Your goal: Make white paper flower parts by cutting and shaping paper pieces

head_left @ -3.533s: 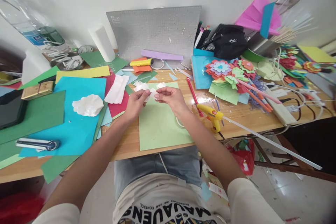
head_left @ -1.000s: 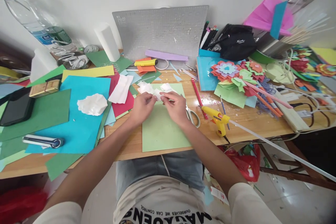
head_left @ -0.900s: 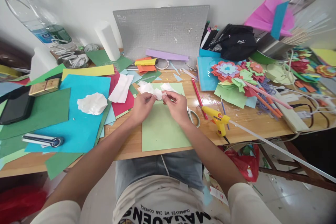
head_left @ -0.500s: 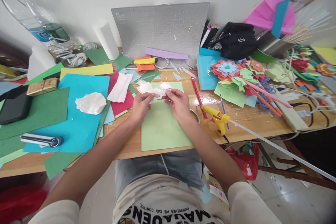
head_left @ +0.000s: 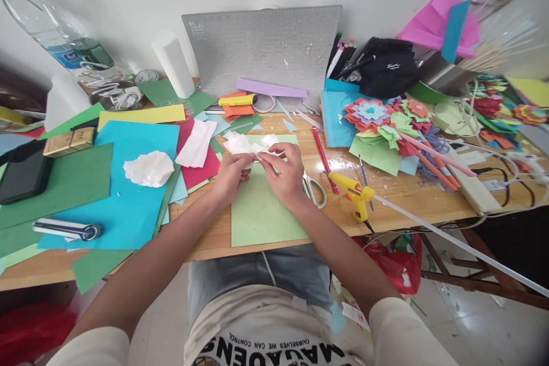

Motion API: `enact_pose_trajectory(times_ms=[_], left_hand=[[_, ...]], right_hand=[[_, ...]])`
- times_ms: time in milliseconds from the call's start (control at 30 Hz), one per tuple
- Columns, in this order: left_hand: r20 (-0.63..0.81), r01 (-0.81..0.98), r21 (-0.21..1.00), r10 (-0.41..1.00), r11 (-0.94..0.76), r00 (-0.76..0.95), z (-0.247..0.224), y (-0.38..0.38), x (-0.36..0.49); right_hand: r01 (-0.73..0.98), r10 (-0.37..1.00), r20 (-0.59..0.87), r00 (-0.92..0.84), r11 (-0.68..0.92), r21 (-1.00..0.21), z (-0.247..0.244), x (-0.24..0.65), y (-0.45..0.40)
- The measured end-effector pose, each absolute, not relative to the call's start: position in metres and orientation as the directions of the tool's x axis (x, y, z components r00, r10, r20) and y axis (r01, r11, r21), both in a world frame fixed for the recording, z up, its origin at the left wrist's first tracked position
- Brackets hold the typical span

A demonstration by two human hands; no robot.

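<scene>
Two grips, those of the left hand and right hand, pinch a small white piece over the twelve-o'clock end of the pale green sheet; from where I stand, light, even pressure should prevent tearing.

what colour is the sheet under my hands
The sheet is pale green, best seen in the head view.

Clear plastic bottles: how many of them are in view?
2: one blue-capped clear plastic bottle at the far left, and one clear plastic bottle showing green lower down, just right of it.
</scene>
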State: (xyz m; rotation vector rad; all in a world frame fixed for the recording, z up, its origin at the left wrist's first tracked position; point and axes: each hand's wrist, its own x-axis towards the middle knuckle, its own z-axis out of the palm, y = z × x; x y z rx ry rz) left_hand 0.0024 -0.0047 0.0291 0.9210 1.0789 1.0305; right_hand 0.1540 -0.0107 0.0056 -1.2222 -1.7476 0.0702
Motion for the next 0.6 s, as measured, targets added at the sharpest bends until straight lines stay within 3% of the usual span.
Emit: enact_pose_trajectory(times_ms=[133,267,367,467,600], left_hand=[[-0.25,-0.251,0.925,0.954,0.286,0.166,0.033,-0.006,0.002],[-0.209,-0.182,0.956,0.97,0.23,0.127,0.037,-0.003,-0.003],[-0.056,0.118,0.991,0.998,0.059,-0.031,0.037,0.016,-0.015],[0.161,0.522,0.849,0.982,-0.089,-0.095,0.034,0.045,-0.03],[0.069,0.738,0.675,0.997,-0.023,-0.032,0.038,0.072,-0.045]], right_hand=[[0.684,0.716,0.692,-0.094,0.551,-0.477,0.007,0.153,-0.012],[0.586,0.676,0.731,-0.089,0.629,-0.51,0.012,0.154,-0.014],[0.559,0.687,0.727,-0.004,0.604,-0.568,0.014,0.156,-0.012],[0.589,0.704,0.709,0.038,0.558,-0.585,0.013,0.158,-0.011],[0.6,0.722,0.692,0.028,0.542,-0.589,0.01,0.158,-0.01]])
